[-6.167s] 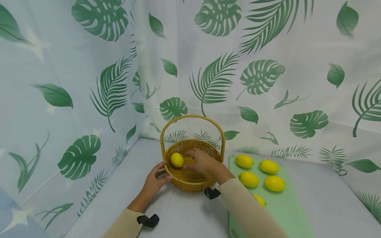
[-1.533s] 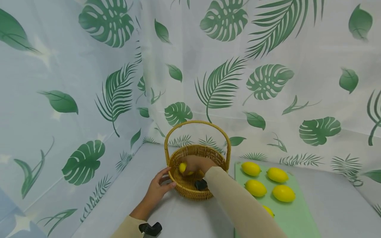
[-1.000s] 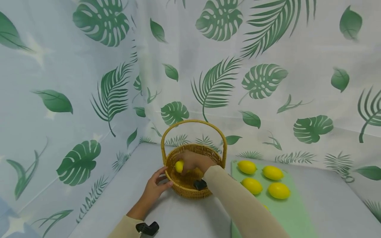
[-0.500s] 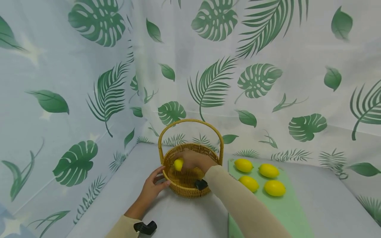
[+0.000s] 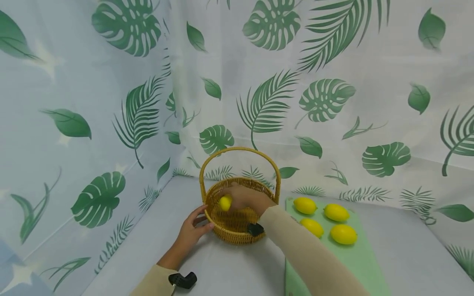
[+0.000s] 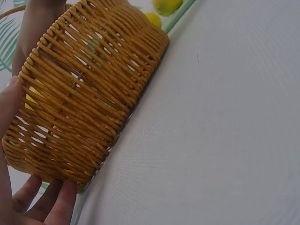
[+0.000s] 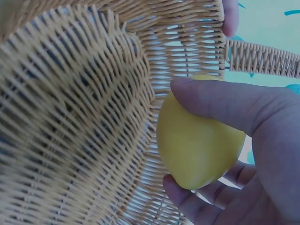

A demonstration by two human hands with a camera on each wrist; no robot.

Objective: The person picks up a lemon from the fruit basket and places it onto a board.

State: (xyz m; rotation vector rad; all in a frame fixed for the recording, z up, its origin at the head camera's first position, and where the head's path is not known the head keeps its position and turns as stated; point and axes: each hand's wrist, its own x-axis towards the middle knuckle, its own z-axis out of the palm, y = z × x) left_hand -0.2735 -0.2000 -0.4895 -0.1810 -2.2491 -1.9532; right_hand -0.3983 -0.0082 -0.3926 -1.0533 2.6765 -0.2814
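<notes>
A round wicker basket [image 5: 237, 234] with a tall arched handle stands on the table in the head view. My right hand [image 5: 242, 197] reaches inside it and grips a yellow lemon [image 7: 197, 136] between thumb and fingers, near the basket's left wall. The lemon's far side is hidden by the hand. My left hand [image 5: 190, 232] holds the basket's left side. In the left wrist view its thumb lies at the rim and its fingertips [image 6: 65, 201] touch the woven wall [image 6: 89, 89].
To the basket's right lies a pale green board [image 5: 363, 267] bearing several lemons [image 5: 343, 234]. My right sleeve [image 5: 307, 255] crosses over the board's left edge. Leaf-printed sheets [image 5: 326, 164] hang behind and to the left, close to the basket.
At first the lemon sat at the basket's left with my right hand beside it; now that hand grips it. One lemon on the board has passed out of sight behind the right sleeve.
</notes>
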